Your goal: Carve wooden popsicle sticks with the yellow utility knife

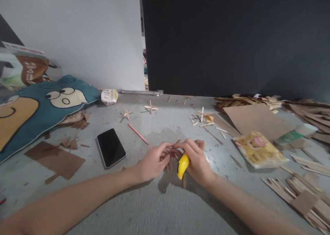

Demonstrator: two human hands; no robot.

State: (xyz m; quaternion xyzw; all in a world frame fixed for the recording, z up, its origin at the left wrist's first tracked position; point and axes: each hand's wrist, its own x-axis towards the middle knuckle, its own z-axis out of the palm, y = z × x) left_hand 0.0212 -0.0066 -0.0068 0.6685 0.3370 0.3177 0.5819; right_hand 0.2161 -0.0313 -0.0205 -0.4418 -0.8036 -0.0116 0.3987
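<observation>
Above the grey table (113, 200), centrally, my right hand (194, 157) grasps a yellow tool (183, 165), pointing down from the palm. My left hand (154, 161) meets it, fingertips pinched together around a small wooden piece (177, 142).

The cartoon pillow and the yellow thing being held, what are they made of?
The pillow looks like cloth with a dull printed finish: it bulges softly and has a pale seam. The yellow thing is maybe plastic: brightly coloured, ridged, slightly shiny.

Likely craft workspace; cardboard scraps (55, 159), wooden sticks (304, 197) strewn across grey tabletop (123, 207).
</observation>
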